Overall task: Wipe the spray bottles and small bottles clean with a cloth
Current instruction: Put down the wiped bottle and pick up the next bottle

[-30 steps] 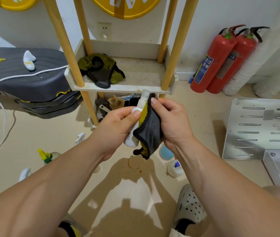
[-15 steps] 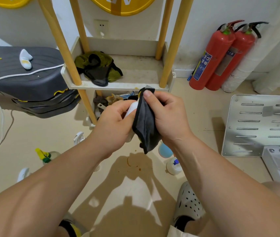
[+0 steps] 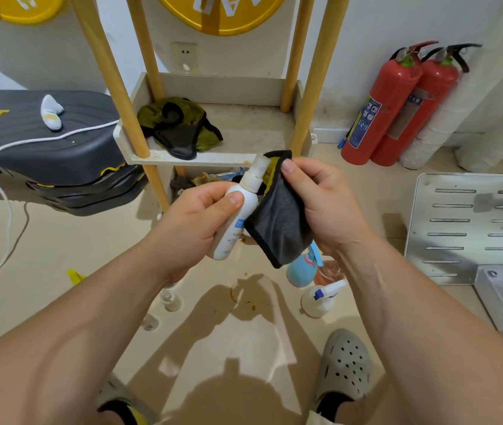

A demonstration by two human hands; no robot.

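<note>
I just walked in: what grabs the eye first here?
At centre, the left hand grips a white bottle while the right hand holds a dark cloth beside it. Two red fire extinguishers stand by the wall at upper right, and more spray bottles sit on the floor below the hands.

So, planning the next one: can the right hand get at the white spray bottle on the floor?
Probably yes: the white spray bottle stands uncovered just below that forearm. But the right hand grips the cloth, so its fingers are busy.
</note>
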